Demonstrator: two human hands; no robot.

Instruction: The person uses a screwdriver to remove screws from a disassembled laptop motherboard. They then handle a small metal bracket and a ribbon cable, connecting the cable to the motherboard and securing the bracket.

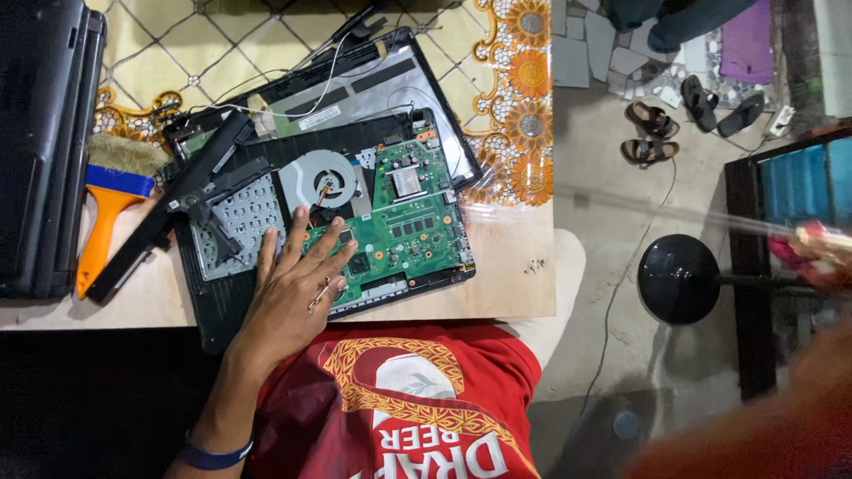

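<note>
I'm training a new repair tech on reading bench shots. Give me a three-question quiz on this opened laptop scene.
1. True or false: the left hand lies flat on the opened laptop, fingers spread across the green motherboard.
2. Which thing lies on the table left of the laptop?
A. a paintbrush with an orange handle
B. a soldering iron
C. a roll of tape
3. Fill in: the round part just above the left hand's fingertips is the cooling ____.

Key: 1 true; 2 A; 3 fan.

The right hand, blurred at the frame's right edge, seems to grip something, but what cannot be told.
</note>
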